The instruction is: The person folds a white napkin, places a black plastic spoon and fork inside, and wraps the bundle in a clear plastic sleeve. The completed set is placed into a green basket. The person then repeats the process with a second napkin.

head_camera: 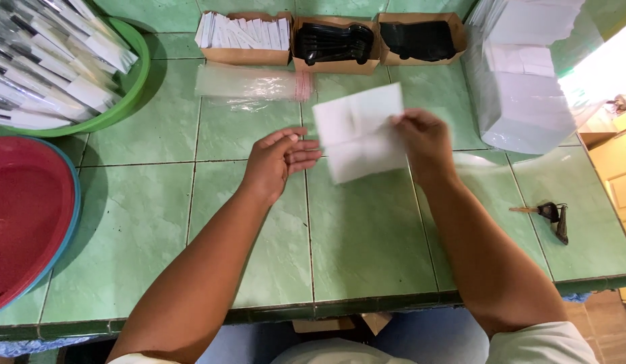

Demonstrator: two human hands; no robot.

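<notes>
My right hand (424, 138) pinches the right edge of a white paper napkin (360, 135), holding it unfolded just above the green tiled counter (367, 236). My left hand (276, 160) hovers to the napkin's left with fingers loosely apart, its fingertips close to the napkin's edge, holding nothing. Whether the fingertips touch the napkin is unclear.
A stack of clear plastic sleeves (252, 84) lies behind my hands. Three cardboard boxes stand at the back: white packets (244, 34), black cutlery (334, 42), more black cutlery (419, 39). A green basin of wrapped items (134, 81), a red basin (23, 209), bagged white napkins (522, 74), keys (554, 216).
</notes>
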